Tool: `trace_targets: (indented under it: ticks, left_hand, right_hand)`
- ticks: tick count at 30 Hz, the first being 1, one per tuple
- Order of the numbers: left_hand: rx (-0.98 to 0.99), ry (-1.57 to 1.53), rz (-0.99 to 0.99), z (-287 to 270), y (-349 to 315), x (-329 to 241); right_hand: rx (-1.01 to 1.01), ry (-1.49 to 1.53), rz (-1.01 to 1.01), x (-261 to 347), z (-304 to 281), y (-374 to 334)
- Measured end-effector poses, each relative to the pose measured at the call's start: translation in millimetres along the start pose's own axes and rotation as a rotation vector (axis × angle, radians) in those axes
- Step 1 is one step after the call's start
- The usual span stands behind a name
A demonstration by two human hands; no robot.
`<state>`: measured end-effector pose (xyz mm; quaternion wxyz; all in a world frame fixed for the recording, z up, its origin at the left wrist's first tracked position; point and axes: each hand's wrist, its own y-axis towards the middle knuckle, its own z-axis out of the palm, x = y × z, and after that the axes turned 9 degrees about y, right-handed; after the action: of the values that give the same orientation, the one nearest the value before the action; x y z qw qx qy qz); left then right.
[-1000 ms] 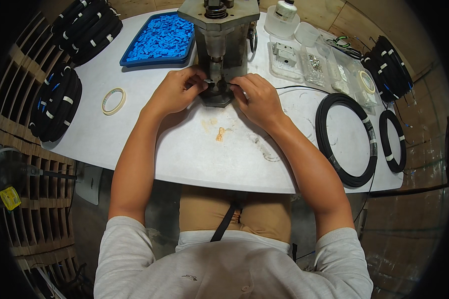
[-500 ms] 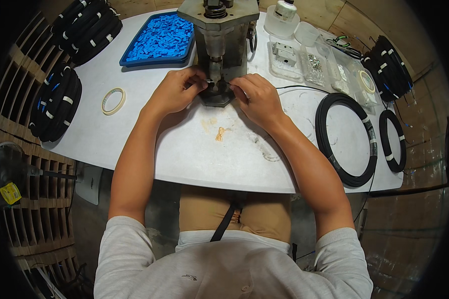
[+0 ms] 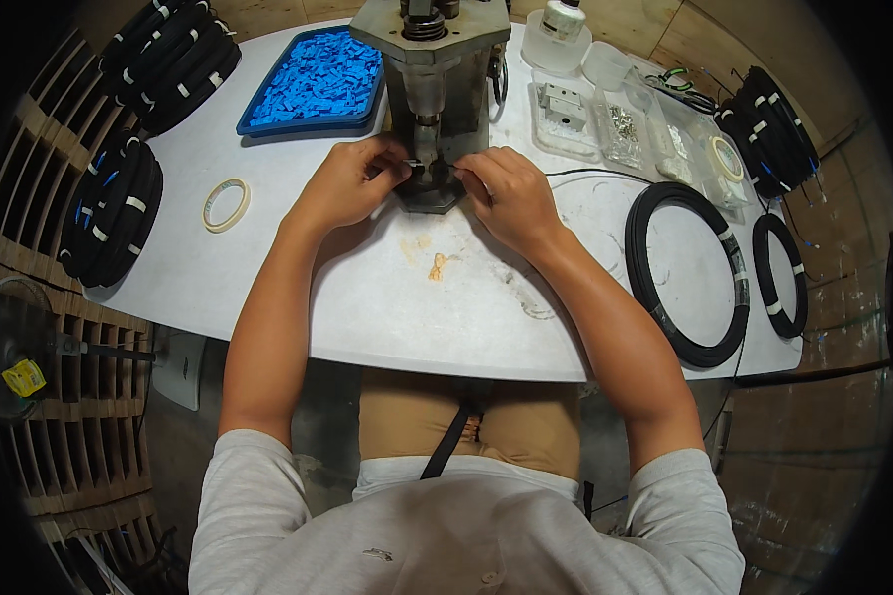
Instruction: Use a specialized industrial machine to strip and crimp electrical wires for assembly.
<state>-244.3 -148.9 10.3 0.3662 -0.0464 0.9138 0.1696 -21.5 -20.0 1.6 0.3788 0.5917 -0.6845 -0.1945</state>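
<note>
A grey metal bench press (image 3: pixel 426 87) stands at the far middle of the table, and both my hands are at the foot of its ram. My left hand (image 3: pixel 350 185) is closed in a pinch on a small silvery metal piece (image 3: pixel 415 163) beside the tooling. Opposite it, my right hand (image 3: pixel 512 196) pinches a black cable (image 3: pixel 587 173) near its end. That cable passes behind the hand and runs right toward a large black cable coil (image 3: pixel 638 268). The meeting point inside the tooling is too small and dark to make out.
Left of the press sits a blue tray (image 3: pixel 313 130) of small blue pieces. A tape roll (image 3: pixel 226 205) lies nearer. Bundled black cables (image 3: pixel 119 213) stand at the left edge. Clear bins (image 3: pixel 623 139) of small parts and a smaller coil (image 3: pixel 770 283) are on the right.
Both hands keep their pinches at the press with hardly any movement. The whole view has shifted very slightly.
</note>
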Motion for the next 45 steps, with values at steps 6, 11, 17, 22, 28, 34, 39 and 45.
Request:
trace_targets:
  ticks: [6, 11, 17, 22, 28, 34, 39, 45]
  left_hand:
    - [0.017, 0.003, -0.017, -3, 3, -1]
    - [0.003, -0.012, -0.031, 2, 1, 1]
    - [0.008, -0.008, -0.039, -1, 2, -1]
    - [0.016, -0.027, -0.026, -3, 3, 1]
    - [0.035, 0.012, -0.047, -1, 4, -3]
    - [0.031, -0.033, -0.026, -1, 3, 4]
    - [0.080, 0.021, -0.072, -5, 4, -5]
    - [0.077, -0.003, -0.075, -2, 5, -3]
  right_hand:
    - [-0.005, -0.002, -0.013, -3, 0, 2]
    - [-0.010, -0.002, -0.016, -1, 1, -1]
    - [-0.021, 0.002, -0.009, 0, 2, 0]
    - [0.019, -0.023, -0.004, 0, -1, 2]
    - [-0.028, -0.016, 0.006, 0, 2, 0]
    - [-0.026, -0.014, -0.001, 2, 1, 1]
    - [-0.015, -0.031, 0.014, 3, 0, 3]
    - [0.008, 0.001, 0.075, 4, 2, 2]
